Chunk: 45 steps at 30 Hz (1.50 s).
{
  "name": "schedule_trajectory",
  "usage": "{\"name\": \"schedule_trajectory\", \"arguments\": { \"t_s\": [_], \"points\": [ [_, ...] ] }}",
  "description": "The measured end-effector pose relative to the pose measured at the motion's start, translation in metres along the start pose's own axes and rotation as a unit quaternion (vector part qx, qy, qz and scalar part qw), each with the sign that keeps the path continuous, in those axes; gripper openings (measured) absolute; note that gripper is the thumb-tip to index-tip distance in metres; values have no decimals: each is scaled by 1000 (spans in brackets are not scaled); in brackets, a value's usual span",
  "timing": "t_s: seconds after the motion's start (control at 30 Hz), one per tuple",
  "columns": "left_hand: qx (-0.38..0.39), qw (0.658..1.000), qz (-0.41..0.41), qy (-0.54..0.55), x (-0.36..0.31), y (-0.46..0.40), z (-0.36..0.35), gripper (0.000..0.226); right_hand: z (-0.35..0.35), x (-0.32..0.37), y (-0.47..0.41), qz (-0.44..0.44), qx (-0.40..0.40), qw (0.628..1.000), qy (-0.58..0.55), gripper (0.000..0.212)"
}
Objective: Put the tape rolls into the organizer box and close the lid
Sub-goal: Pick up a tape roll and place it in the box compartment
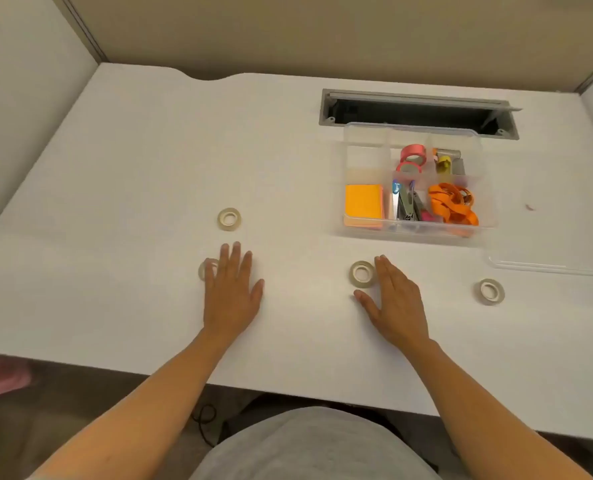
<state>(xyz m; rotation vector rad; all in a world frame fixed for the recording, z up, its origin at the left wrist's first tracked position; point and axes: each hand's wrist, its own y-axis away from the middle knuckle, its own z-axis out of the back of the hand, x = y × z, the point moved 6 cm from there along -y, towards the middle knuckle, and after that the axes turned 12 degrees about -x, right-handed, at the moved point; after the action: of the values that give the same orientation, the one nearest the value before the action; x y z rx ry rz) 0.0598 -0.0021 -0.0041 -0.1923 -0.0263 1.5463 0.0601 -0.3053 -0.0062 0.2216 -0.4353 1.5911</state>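
Observation:
Several pale tape rolls lie flat on the white desk (132,168): one at mid-left (229,219), one (205,269) partly hidden under the fingers of my left hand (232,292), one (362,274) touching the fingertips of my right hand (397,303), and one at the right (490,291). Both hands rest flat on the desk, fingers extended, holding nothing. The clear organizer box (367,168) stands open at the back right; its clear lid (547,265) lies on the desk to its right.
The box holds orange sticky notes (363,204), pink tape (413,154), a stapler and clippers (405,204), and orange ribbon (452,206); its back-left compartment looks bare. A grey cable slot (416,110) opens behind the box. Partition walls surround the desk.

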Motion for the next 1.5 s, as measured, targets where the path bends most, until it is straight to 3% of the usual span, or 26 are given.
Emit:
{"name": "schedule_trajectory", "arguments": {
  "t_s": [0.13,0.23,0.37,0.63,0.87,1.1,1.37,1.5],
  "points": [
    [3,995,100,-14,31,-4,6,57,-1,13,-11,14,11,1000,10,74],
    [25,992,126,-2,35,-1,6,50,-4,21,-18,30,30,999,9,69],
    [13,993,108,38,35,-4,7,38,-8,25,-23,-2,41,999,-18,55],
    [11,989,62,136,16,-19,9,36,-2,18,-16,-89,13,989,-119,51],
    [-3,976,-16,216,-45,-55,21,34,21,10,-22,-121,-40,973,-195,50],
    [9,957,-35,288,-123,-123,40,34,47,-7,-48,-112,-72,970,-205,51],
    [-1,970,-58,238,-190,-224,52,35,61,-31,-57,-131,-74,965,-216,55],
    [40,973,-93,207,-211,-273,48,39,67,-36,-53,-122,-74,964,-222,54]
  ]
}}
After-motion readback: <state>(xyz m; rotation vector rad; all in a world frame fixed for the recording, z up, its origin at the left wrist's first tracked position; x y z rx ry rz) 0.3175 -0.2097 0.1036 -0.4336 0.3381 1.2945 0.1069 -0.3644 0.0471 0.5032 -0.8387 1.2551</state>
